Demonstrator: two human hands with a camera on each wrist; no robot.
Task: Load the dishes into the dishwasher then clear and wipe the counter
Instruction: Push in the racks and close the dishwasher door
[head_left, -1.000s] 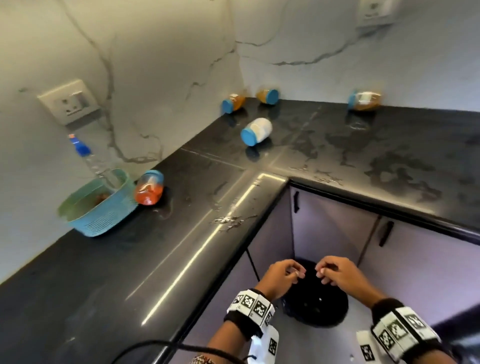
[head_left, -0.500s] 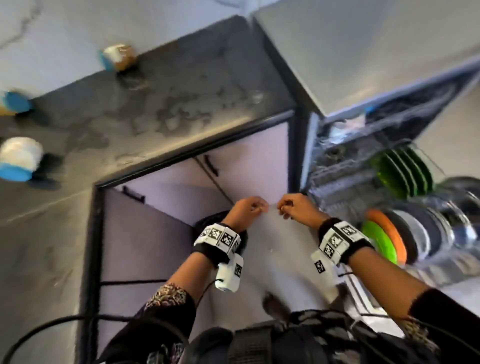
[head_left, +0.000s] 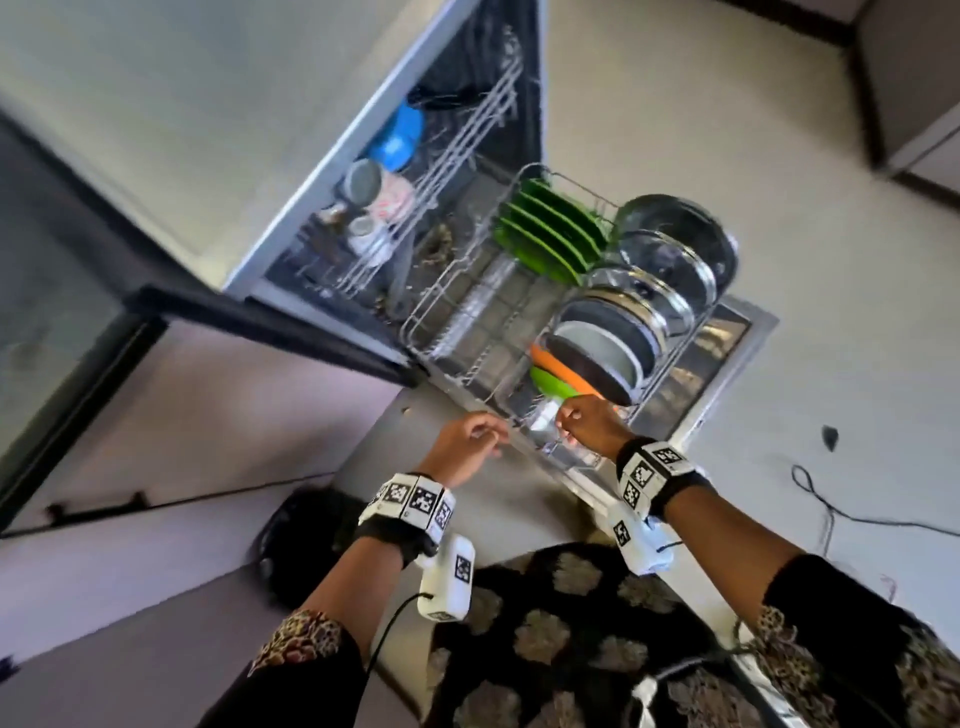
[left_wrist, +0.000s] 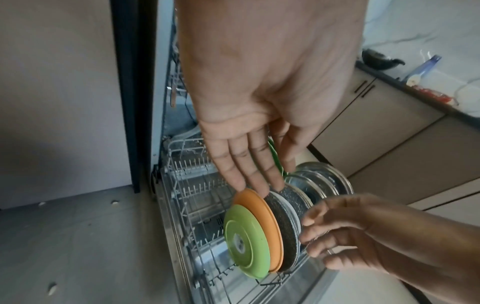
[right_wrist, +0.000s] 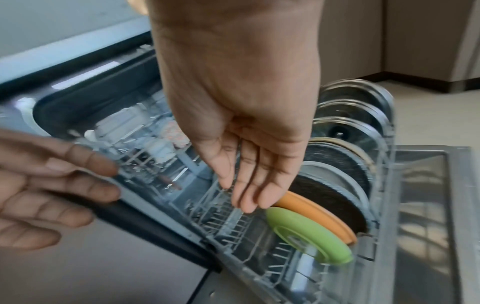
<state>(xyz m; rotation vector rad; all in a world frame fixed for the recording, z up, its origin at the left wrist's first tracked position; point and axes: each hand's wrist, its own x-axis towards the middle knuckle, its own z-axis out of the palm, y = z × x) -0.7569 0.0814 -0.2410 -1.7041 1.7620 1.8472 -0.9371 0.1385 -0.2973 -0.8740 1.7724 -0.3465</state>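
Observation:
The dishwasher stands open with its lower rack pulled out over the door. In the rack stand a green plate, an orange plate, dark plates, several glass lids and a row of green plates. My left hand hovers at the rack's front corner, its fingers straight and holding nothing. My right hand hangs over the near end of the rack beside the orange plate, fingers relaxed and holding nothing.
The upper rack inside the machine holds a blue bowl and cups. Pale cabinet doors run along the left under the dark counter edge. A black bin sits on the floor by my left arm. A cable lies on the floor at right.
The view has swung from the counter with its jars round to the open dishwasher. Both hands moved from in front of the corner cabinets to the lower rack's front end, fingers uncurling.

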